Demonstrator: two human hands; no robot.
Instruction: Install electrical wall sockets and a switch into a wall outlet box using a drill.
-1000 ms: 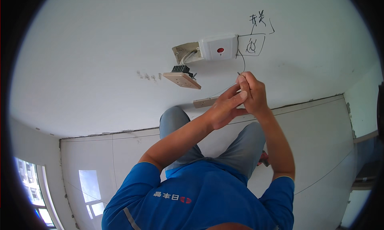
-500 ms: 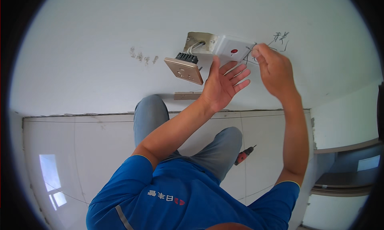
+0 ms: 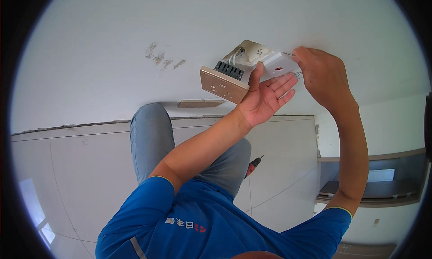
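A white wall plate with a round red button (image 3: 272, 65) sits tilted beside the recessed wall box (image 3: 257, 51). My left hand (image 3: 265, 99) is palm up just below the plate, fingers stretched out and thumb near its left edge; whether it touches is unclear. At the plate's right end, my right hand (image 3: 321, 74) has its fingers pinched together. A thin dark line shows at the fingertips, too fine to name. A gold socket panel (image 3: 222, 84) with a black back hangs from white wires (image 3: 235, 56) coming out of the box, next to my left wrist.
Another gold panel (image 3: 200, 103) lies at the foot of the wall by my knee. A red and black power drill (image 3: 254, 166) is on the tiled floor (image 3: 283, 169) beside my leg. Grey scuffs (image 3: 157, 56) mark the wall. A brown-framed recess (image 3: 373, 182) is at the right.
My view has shifted and turned a little. My left hand has come closer under the button plate, and my right hand remains pinched at its right end.
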